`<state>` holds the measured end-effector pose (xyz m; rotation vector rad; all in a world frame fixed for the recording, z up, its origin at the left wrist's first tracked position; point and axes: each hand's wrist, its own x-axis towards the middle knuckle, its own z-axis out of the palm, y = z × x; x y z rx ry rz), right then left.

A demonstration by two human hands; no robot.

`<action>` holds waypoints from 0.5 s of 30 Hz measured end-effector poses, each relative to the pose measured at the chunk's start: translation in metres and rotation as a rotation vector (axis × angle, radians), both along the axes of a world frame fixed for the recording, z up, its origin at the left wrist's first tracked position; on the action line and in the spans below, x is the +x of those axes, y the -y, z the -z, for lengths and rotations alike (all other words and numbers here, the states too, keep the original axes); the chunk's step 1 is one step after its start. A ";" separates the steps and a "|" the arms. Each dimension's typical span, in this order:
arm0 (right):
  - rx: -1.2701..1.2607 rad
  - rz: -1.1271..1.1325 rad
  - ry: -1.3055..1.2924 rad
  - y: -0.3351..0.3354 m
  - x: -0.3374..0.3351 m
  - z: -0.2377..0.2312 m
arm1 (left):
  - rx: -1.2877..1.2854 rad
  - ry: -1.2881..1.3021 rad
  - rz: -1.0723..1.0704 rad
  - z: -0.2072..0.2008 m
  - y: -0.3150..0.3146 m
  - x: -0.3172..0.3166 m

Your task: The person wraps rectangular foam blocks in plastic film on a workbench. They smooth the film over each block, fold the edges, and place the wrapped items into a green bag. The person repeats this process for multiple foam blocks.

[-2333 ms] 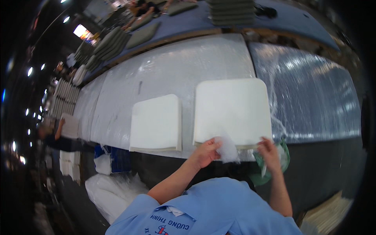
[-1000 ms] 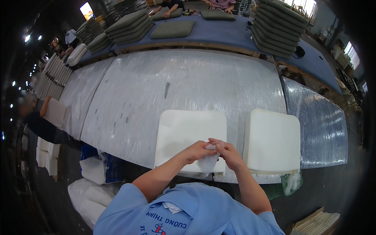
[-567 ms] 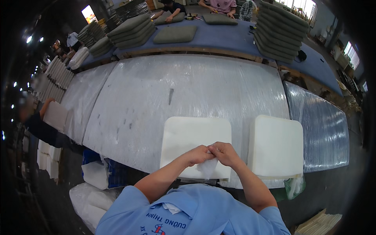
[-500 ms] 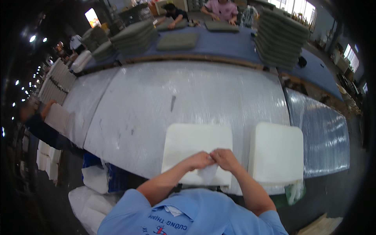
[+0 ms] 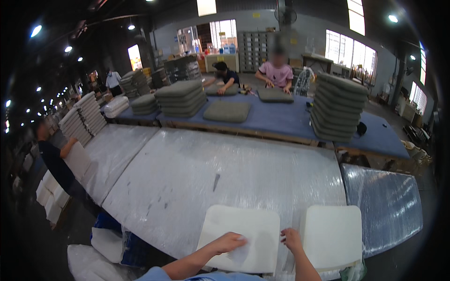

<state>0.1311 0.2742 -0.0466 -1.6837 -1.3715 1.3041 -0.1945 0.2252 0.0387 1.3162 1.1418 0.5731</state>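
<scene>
A white foam seat pad [image 5: 239, 216] with rounded corners lies flat on the plastic-wrapped table in front of me. My left hand [image 5: 230, 242] is closed over its middle, with a pale scrap between the fingers that is too blurred to name. Just off the pad's right edge is my right hand [image 5: 291, 239], fingers loosely curled and apart, holding nothing I can see. Beside it to the right sits a thicker white foam pad or stack of pads [image 5: 333, 234].
A blue-topped table [image 5: 281, 126] stands beyond, with grey-green cushions [image 5: 227, 111] and a tall cushion stack [image 5: 339, 107]. Two people work behind it. At the left a person [image 5: 56, 159] holds a pale pad. A plastic-wrapped panel [image 5: 382, 206] lies right; white bundles [image 5: 105, 243] lie lower left.
My hands have come apart; they were pinching a thin pale piece together over the pad. The right hand has moved right, off the pad. The view has tilted up.
</scene>
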 end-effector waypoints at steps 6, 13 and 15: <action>-0.239 0.018 -0.350 0.066 -0.020 -0.005 | -0.268 0.718 -0.725 -0.001 -0.011 -0.056; -0.348 -0.030 -0.532 0.106 -0.066 0.011 | -0.053 0.918 -0.764 -0.042 -0.053 -0.044; -0.340 -0.087 -0.476 0.106 -0.075 -0.002 | -0.071 0.932 -0.741 -0.048 -0.048 -0.037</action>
